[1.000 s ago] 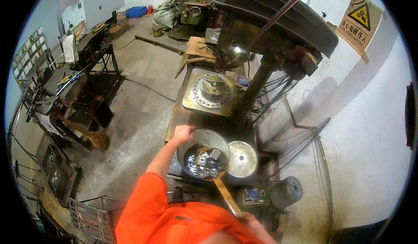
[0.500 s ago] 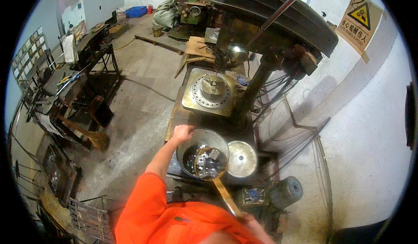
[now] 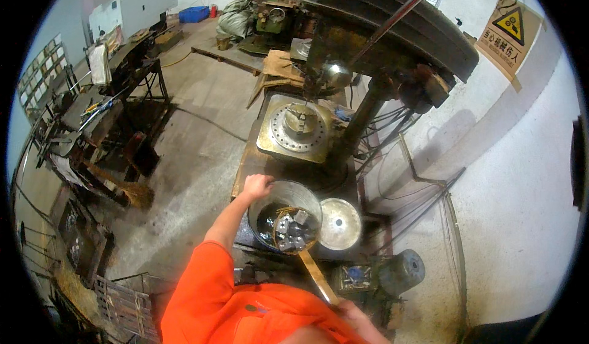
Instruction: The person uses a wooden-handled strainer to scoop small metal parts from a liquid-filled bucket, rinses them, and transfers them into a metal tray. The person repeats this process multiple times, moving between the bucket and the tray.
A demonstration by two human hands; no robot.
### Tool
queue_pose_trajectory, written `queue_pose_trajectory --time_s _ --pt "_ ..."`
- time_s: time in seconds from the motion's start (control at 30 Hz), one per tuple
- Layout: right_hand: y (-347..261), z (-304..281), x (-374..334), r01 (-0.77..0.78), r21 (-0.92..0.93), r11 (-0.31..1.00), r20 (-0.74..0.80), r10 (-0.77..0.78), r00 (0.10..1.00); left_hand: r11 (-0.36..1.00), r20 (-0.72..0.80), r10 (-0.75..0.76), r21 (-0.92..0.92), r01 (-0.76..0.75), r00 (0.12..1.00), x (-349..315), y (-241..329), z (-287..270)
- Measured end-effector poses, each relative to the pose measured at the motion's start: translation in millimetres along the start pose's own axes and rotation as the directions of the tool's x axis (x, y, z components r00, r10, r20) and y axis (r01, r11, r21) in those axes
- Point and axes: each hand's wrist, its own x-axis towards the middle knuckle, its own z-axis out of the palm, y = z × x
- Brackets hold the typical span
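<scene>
My left hand is closed over the far left rim of a round metal bucket. Dark liquid shows in the bottom of this bucket. Inside it, toward the near right, sits a round strainer with a long flat yellowish handle. Several small grey metal blocks lie in the strainer. At the lower edge, my right hand grips the handle's near end; its fingers are partly hidden. A round pale metal lid lies flat just right of the bucket.
Beyond the bucket stands a drill press with a round chuck on its square table; its heavy head overhangs the right. A motor is at the near right. Cluttered workbenches and a broom are on the left.
The metal blocks in the strainer have shifted slightly and look darker. Both hands keep their places on the bucket rim and the handle.
</scene>
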Motion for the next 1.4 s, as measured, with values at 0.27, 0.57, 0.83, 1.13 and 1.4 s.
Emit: queue_pose_trajectory --time_s 0.27,0.57,0.83,1.13,1.4 --pt "-47.1 60.8 -28.6 -0.103 0.251 0.963 -0.179 0.151 0.972 1.000 -0.008 0.020 0.014 -0.020 1.000 1.3 2.2 1.2" --pt "-129.1 140.9 -82.1 -0.040 0.462 0.886 -0.267 0.182 0.946 1.000 0.016 -0.017 -0.013 0.017 1.000 -1.7 6.6 -5.9" --pt "-77.4 52.1 -37.7 -0.217 0.277 0.936 0.191 0.168 0.967 0.999 0.045 -0.034 0.021 0.033 0.998 0.8 10.6 -8.6" --pt "-74.7 59.5 -34.5 -0.061 0.040 0.997 -0.052 0.063 0.997 1.000 0.059 -0.025 0.015 0.024 0.998 0.6 6.9 -5.6" --pt "-55.0 43.5 -21.9 -0.081 0.299 0.951 0.068 0.063 0.996 1.000 0.052 -0.020 0.025 0.019 0.998 2.1 5.2 -3.3"
